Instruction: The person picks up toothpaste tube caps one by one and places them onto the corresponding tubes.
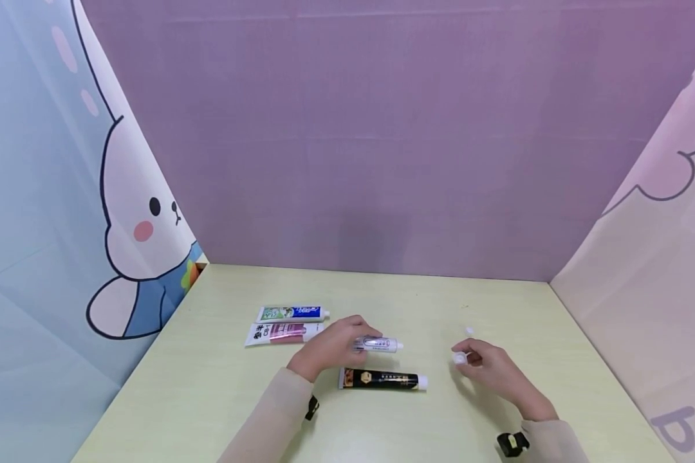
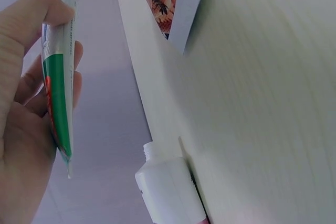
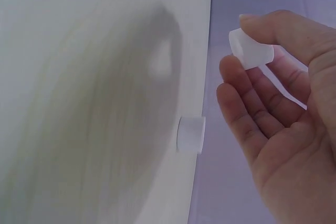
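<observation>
My left hand (image 1: 336, 344) grips a toothpaste tube (image 1: 379, 344), thumb on one side and fingers on the other. In the left wrist view this tube (image 2: 60, 93) is white with a green band near its flat end; its bare nozzle points right in the head view. My right hand (image 1: 492, 372) pinches a small white cap (image 3: 251, 50) between thumb and fingertips, above the table. Another white cap (image 3: 191, 135) lies on the table just beyond that hand. Closest to me lies a black toothpaste tube (image 1: 382, 379) with a white cap on.
Left of my left hand lie a blue-and-green tube (image 1: 292, 314) and a white-and-pink tube (image 1: 284, 334), side by side. The latter's threaded neck (image 2: 149, 151) is bare. Fabric screens (image 1: 370, 161) stand behind and along both sides of the pale table (image 1: 237, 411).
</observation>
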{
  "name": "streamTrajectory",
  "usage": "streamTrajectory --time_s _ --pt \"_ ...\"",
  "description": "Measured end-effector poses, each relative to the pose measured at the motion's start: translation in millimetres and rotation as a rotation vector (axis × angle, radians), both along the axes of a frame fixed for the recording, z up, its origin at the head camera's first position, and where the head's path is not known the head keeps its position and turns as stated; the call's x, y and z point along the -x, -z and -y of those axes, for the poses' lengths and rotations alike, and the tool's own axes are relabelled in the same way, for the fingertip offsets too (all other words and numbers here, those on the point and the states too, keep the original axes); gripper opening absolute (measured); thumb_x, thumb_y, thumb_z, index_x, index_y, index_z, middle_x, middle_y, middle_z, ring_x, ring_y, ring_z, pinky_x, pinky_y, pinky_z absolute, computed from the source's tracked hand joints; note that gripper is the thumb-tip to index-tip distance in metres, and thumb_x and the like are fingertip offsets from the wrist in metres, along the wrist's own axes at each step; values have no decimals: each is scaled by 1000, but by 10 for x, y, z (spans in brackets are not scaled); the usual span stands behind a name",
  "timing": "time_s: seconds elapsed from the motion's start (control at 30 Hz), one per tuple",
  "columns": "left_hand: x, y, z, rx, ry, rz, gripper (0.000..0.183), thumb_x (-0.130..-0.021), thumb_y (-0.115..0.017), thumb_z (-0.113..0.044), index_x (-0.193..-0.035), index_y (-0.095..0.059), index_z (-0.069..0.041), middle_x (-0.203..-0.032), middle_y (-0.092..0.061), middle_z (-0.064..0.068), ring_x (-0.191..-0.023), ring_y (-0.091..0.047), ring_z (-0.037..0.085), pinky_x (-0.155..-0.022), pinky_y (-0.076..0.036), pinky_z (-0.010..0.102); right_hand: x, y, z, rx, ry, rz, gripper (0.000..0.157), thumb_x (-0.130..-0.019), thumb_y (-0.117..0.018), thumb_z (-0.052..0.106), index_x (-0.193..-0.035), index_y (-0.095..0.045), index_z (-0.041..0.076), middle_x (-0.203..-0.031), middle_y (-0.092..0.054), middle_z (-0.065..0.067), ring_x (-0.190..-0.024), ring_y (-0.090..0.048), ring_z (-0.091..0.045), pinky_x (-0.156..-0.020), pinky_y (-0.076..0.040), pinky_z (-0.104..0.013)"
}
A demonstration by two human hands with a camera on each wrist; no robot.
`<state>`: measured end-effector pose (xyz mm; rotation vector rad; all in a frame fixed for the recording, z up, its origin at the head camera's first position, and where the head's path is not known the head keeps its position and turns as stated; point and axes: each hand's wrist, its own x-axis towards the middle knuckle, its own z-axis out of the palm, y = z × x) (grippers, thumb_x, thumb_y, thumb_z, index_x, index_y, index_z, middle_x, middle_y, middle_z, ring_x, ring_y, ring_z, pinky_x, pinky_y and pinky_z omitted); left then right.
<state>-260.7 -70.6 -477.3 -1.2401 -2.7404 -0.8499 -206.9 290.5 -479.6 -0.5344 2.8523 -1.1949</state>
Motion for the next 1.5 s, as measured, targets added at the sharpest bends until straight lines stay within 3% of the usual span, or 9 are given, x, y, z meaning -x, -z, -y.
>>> streamTrajectory --time_s 0.2,0.43,0.67,0.93,1.2,1.5 --pt "-23 -35 -27 17 -8 -39 46 -84 -74 -11 -129 -69 -16 -114 -64 -2 -93 -57 6 -83 -50 17 53 32 92 25 -62 -67 26 -87 -76 5 -112 -68 0 -99 -68 -1 -87 -64 -14 -77 -57 -29" --pt "-40 -64 -44 31 -10 -37 46 -85 -73 -13 -130 -68 -17 -115 -64 -2 -93 -56 5 -83 -50 18 89 47 210 20 -79 -110 29 -86 -78 6 -112 -69 1 -97 -68 2 -85 -63 -12 -76 -57 -30" --pt "-29 -35 -61 31 7 -54 46 -85 -73 -14 -130 -68 -17 -114 -64 -3 -93 -56 5 -83 -49 17 124 56 342 55 -93 -106 30 -85 -80 8 -111 -66 1 -99 -67 2 -87 -64 -13 -80 -57 -34" --pt "-17 -17 -76 28 11 -70 44 -85 -73 -14 -129 -69 -18 -113 -64 -4 -93 -55 5 -84 -48 16 155 34 493 92 -84 -23 29 -84 -81 8 -104 -60 10 -95 -64 2 -90 -64 -15 -82 -56 -29" --pt "-11 -6 -103 22 18 -66 43 -86 -74 -14 -128 -70 -17 -113 -64 -4 -93 -56 5 -85 -49 16 162 45 562 63 -83 -50 28 -84 -82 13 -104 -63 14 -96 -64 6 -88 -63 -14 -81 -56 -33" --pt "-8 -12 -129 5 29 -61 43 -86 -74 -13 -129 -69 -16 -112 -64 -4 -92 -56 4 -83 -49 15 188 28 639 128 -120 -39 25 -86 -80 11 -108 -66 13 -102 -68 1 -86 -68 -17 -75 -57 -31"
